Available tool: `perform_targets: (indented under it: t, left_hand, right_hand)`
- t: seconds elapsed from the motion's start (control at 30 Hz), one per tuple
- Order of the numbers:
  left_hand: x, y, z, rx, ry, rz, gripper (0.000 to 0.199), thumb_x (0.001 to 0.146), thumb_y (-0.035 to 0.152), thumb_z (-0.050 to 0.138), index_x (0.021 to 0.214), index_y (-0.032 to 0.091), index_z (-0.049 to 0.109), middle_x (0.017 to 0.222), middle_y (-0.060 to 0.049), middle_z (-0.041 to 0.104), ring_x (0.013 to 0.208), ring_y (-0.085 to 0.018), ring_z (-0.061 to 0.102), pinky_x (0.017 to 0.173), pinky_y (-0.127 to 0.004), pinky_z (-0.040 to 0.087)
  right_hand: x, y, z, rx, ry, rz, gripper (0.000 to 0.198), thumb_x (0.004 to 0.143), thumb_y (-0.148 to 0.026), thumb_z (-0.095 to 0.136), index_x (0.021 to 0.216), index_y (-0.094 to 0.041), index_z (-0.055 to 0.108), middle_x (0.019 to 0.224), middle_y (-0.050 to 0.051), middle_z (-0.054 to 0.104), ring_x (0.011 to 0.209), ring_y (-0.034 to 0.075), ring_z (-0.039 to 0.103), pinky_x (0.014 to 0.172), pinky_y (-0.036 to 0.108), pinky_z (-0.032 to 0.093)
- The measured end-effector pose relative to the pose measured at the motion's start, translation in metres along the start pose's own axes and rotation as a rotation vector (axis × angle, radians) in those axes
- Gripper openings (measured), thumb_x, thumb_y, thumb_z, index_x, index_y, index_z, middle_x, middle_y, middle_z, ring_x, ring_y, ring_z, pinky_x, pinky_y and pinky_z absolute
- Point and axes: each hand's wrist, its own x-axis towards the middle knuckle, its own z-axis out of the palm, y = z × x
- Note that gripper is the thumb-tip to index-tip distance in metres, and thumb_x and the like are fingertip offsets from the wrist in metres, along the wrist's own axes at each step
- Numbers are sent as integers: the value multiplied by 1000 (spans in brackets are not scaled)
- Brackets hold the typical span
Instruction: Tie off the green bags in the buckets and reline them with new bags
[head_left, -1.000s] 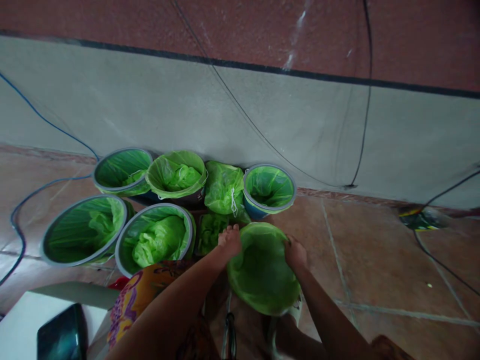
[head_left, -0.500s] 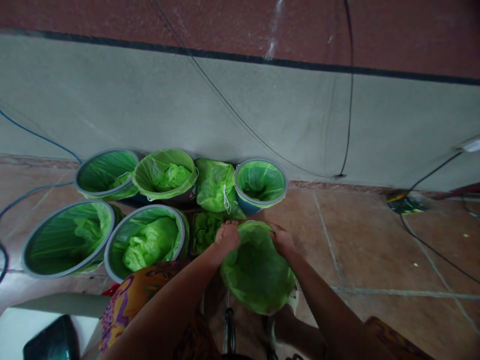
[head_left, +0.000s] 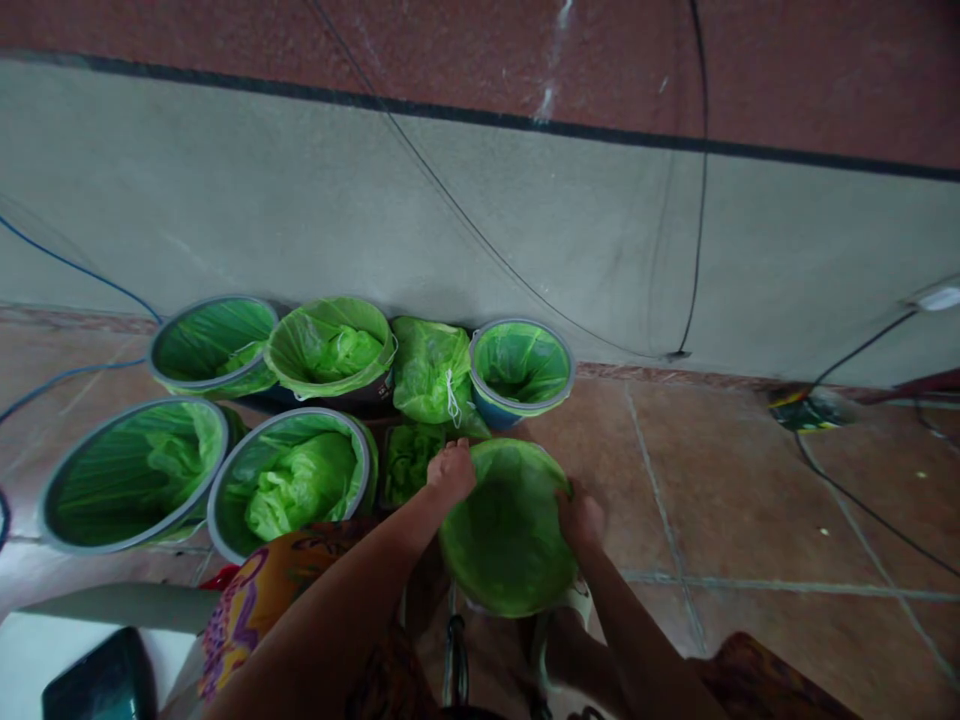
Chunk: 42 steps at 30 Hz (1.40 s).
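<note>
Between my knees stands a round bin whose rim is covered by a translucent green bag [head_left: 510, 530], its mouth facing up at me. My left hand [head_left: 452, 471] is closed over the upper left of the rim, gripping the bag's edge. On the right side of the rim, my right hand [head_left: 580, 520] is curled around the bag's edge. The bag hides the bin's body. Just left of my left hand sits a small basket [head_left: 384, 470] holding bunched green plastic.
Several green-lined bins stand left, including a grey-rimmed bin [head_left: 225, 510]. By the wall are a green bag with white string [head_left: 431, 370] and a blue bin [head_left: 497, 415]. A dark device [head_left: 101, 680] lies on a white surface [head_left: 30, 650]. Cables cross the tiled floor [head_left: 742, 480].
My right hand has slid down along the right side of the rim. The bag's mouth looks rounder and smoother. My left hand has barely shifted.
</note>
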Motion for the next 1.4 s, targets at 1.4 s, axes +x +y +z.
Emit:
perform_targets:
  t: [1.4]
  left_hand:
    - [-3,4,-7,-23,46,22,31,88,33,48,105,12,63,106,-14,64,104,-25,61,90,-36,48]
  right_hand:
    - [75,-80,-2,369,-295,-507,30,90,-27,49,114,-23,67,110,4,72,99,20,67,93,36,49]
